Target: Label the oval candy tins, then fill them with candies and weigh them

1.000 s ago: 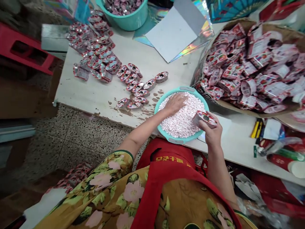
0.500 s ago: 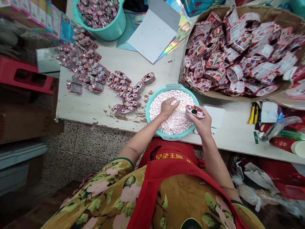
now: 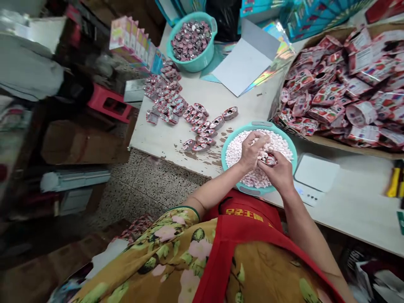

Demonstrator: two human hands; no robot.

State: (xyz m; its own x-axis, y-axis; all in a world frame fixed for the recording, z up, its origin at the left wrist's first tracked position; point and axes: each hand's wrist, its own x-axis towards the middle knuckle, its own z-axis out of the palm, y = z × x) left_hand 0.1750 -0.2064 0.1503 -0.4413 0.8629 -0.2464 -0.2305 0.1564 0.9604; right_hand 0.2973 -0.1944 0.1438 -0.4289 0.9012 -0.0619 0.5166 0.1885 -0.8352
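Observation:
My left hand (image 3: 251,151) is curled around several pale pink candies, just over the oval container (image 3: 269,160). My right hand (image 3: 281,173) grips that small container, red and white printed, with its top side up and partly hidden by the fingers. Both hands are above a teal basin (image 3: 224,162) full of pale pink-white candies (image 3: 235,149). Similar oval containers (image 3: 206,132) stand on the table to the left, their tops showing dark round holes.
A large carton (image 3: 274,115) of printed containers lies to the right. A white scale (image 3: 317,172) sits beside the basin. Further back are a teal tub (image 3: 205,59) of small round caps and a white sheet (image 3: 244,63). The table (image 3: 170,147) has a worn front edge.
My left hand has come up out of the candies with a handful and moved right to the container. My right hand has brought the container inward over the basin. The camera view has shifted.

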